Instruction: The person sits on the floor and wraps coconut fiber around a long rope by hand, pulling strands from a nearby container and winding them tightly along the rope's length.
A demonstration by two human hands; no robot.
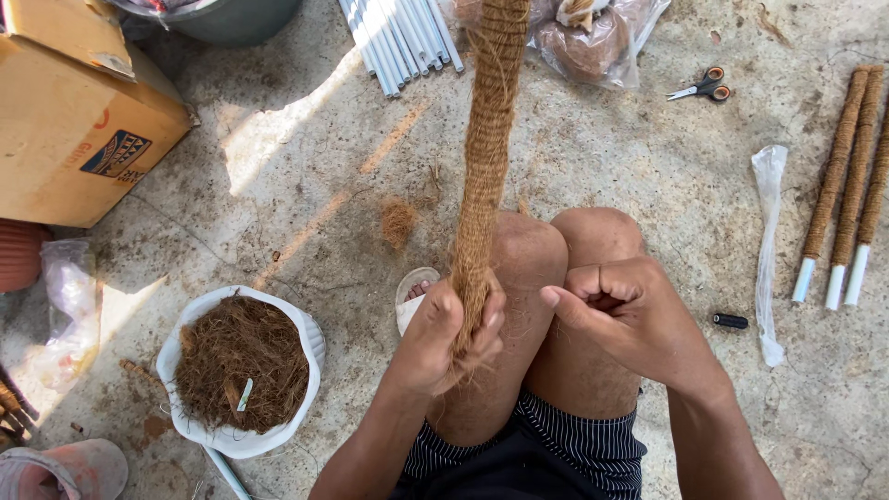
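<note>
A long pole wrapped in brown coir fibre (488, 139) runs from the top of the view down to my knees. My left hand (449, 335) is closed around its lower end, where loose fibres stick out. My right hand (622, 315) sits just to the right of it, over my right knee, fingers curled into a fist with the thumb pointing left toward the pole. Whether a thread lies in that fist cannot be told.
A white bowl of loose coir (243, 368) sits at left. Cardboard box (74, 120) at top left, white pipes (398, 37) at top, scissors (704, 88), three finished coir poles (847, 185) at right, a clear plastic sleeve (767, 250), a small black spool (730, 320).
</note>
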